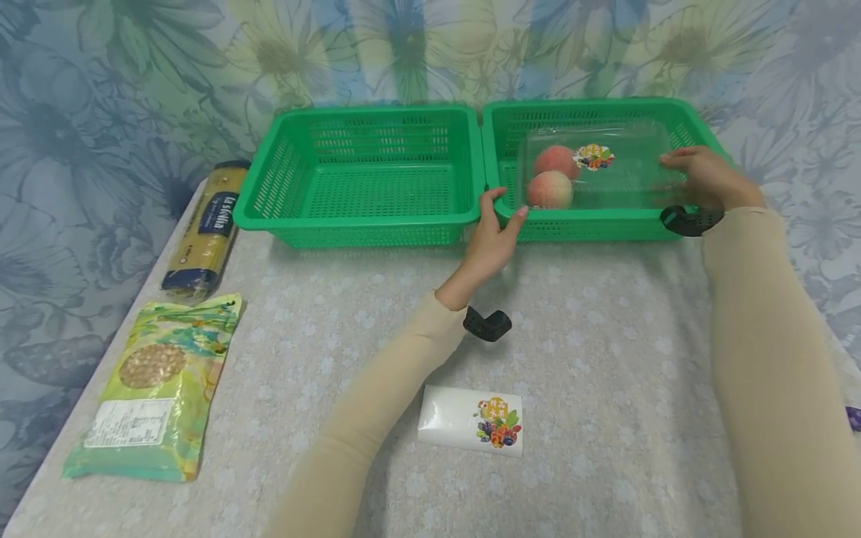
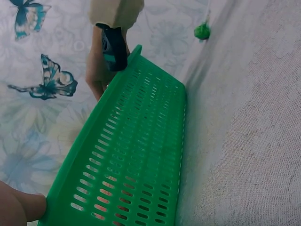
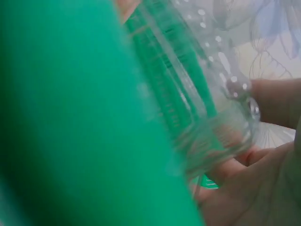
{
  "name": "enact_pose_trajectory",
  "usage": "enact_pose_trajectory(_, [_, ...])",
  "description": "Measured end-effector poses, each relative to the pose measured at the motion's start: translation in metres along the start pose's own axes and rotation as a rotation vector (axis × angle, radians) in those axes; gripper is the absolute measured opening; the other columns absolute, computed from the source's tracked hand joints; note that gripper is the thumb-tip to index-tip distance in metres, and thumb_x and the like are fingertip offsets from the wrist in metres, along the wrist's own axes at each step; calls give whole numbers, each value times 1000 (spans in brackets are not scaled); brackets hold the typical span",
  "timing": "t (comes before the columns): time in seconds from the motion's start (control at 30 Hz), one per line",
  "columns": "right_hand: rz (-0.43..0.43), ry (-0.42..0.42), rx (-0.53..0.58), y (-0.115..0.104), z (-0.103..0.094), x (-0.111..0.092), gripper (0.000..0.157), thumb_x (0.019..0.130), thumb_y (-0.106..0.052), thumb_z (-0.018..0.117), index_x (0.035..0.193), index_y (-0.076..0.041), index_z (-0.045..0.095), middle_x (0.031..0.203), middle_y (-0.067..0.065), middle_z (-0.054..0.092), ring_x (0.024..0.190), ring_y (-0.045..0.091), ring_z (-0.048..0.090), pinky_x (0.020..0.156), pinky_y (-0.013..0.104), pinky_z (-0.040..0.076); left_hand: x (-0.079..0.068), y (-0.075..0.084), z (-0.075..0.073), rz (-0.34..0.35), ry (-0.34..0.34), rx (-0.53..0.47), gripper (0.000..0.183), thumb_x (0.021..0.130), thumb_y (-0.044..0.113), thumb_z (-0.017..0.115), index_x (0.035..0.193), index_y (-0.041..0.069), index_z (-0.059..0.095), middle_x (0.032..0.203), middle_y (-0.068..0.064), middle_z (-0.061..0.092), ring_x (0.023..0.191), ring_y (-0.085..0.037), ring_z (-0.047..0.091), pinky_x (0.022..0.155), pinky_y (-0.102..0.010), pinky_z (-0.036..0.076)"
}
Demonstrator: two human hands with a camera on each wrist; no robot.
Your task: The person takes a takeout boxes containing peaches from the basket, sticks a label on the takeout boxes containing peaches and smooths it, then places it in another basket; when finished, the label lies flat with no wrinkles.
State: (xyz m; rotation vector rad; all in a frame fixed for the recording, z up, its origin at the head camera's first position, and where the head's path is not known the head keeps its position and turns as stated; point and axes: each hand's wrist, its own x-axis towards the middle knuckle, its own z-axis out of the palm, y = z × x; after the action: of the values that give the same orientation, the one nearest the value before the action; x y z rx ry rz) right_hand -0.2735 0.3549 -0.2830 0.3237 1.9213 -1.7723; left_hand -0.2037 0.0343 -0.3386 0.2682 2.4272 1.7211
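Note:
A clear plastic fruit box point(image 1: 632, 172) with a fruit sticker on its lid sits inside the right green basket point(image 1: 599, 226). Two peaches point(image 1: 550, 190) lie at the box's left end. My right hand point(image 1: 706, 175) grips the box's right end, its thumb on top; the right wrist view shows fingers point(image 3: 225, 169) under the clear plastic. At the front left corner of that basket, my left hand point(image 1: 494, 239) has its fingers spread, with the thumb touching the rim. The left wrist view shows this thumb point(image 2: 33, 207) at the rim's edge.
Close against the right basket stands another green basket point(image 1: 383, 220). A pack of pasta point(image 1: 208, 232) and a green-yellow bag point(image 1: 158, 388) lie at the table's left. A white card with a fruit print point(image 1: 471, 420) lies near the front. Behind everything hangs a flowered cloth point(image 1: 403, 52).

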Motion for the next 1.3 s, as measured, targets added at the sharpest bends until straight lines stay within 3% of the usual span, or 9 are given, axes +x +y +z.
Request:
enact_pose_trajectory(0.27, [-66, 121, -423, 3, 12, 0, 75, 91, -46, 38, 146, -11, 2, 153, 3, -2, 82, -7, 54, 84, 27, 50, 0, -1, -1, 23, 20, -25, 50, 95, 40, 39, 138, 24, 17, 81, -5, 46, 71, -19, 45, 65, -29, 37])
enact_pose_trajectory(0.37, [-54, 128, -581, 3, 18, 2, 74, 91, -50, 33, 146, -9, 5, 153, 13, 3, 101, 10, 54, 84, 25, 49, 1, 0, -3, 17, 18, -22, 52, 95, 41, 39, 138, 24, 16, 86, -9, 49, 72, -20, 46, 65, -30, 38])
enact_pose_trajectory(0.47, [-35, 112, -689, 3, 22, 3, 75, 91, -54, 29, 146, -11, 2, 151, 19, 5, 125, 32, 40, 93, 35, 45, 1, 1, -3, 14, 15, -16, 54, 95, 42, 39, 139, 22, 16, 105, -14, 53, 81, -20, 50, 70, -32, 39])
enact_pose_trajectory(0.63, [-6, 49, -800, 2, 26, 0, 76, 90, -59, 20, 144, -15, -11, 148, 26, 8, 130, 44, 23, 105, 57, 20, 1, 1, -2, 11, 14, -12, 53, 95, 41, 39, 139, 22, 16, 94, -12, 52, 74, -20, 47, 67, -31, 38])
enact_pose_trajectory(0.7, [-10, 28, -853, 2, 29, 0, 74, 91, -58, 15, 142, -16, -16, 148, 25, 1, 133, 46, 13, 105, 60, 12, 1, 0, -2, 11, 14, -13, 53, 95, 40, 39, 139, 22, 16, 82, -9, 47, 68, -20, 44, 64, -31, 37])
enact_pose_trajectory(0.9, [-10, 5, -1002, 0, 33, 2, 66, 90, -57, 3, 136, -23, -29, 143, 15, -30, 130, 44, -23, 103, 64, -3, 0, 0, -3, 16, 30, -10, 53, 95, 42, 39, 139, 23, 16, 81, -8, 48, 70, -21, 47, 66, -32, 37])
enact_pose_trajectory(1.13, [-33, 56, -1039, 1, 35, 8, 67, 89, -58, -3, 138, -19, -27, 145, 15, -27, 131, 45, -19, 104, 63, -2, 1, -2, -7, 5, 8, -9, 57, 94, 44, 40, 140, 22, 15, 103, -17, 53, 82, -22, 52, 72, -32, 42])
enact_pose_trajectory(1.23, [-69, 156, -1008, 4, 38, 11, 72, 88, -60, -3, 141, -14, -20, 147, 18, -20, 133, 47, -12, 104, 63, 3, 0, 0, -17, -42, -97, 33, 67, 90, 49, 43, 142, 24, 8, 131, -20, 41, 108, -25, 52, 88, -37, 44])
enact_pose_trajectory(1.3, [-100, 230, -970, 6, 39, 11, 74, 89, -58, -1, 143, -9, -16, 148, 22, -13, 134, 48, -4, 104, 63, 8, -1, 5, -28, -82, -209, 87, 77, 88, 53, 45, 143, 26, -1, 146, -16, 24, 126, -27, 41, 98, -41, 39])
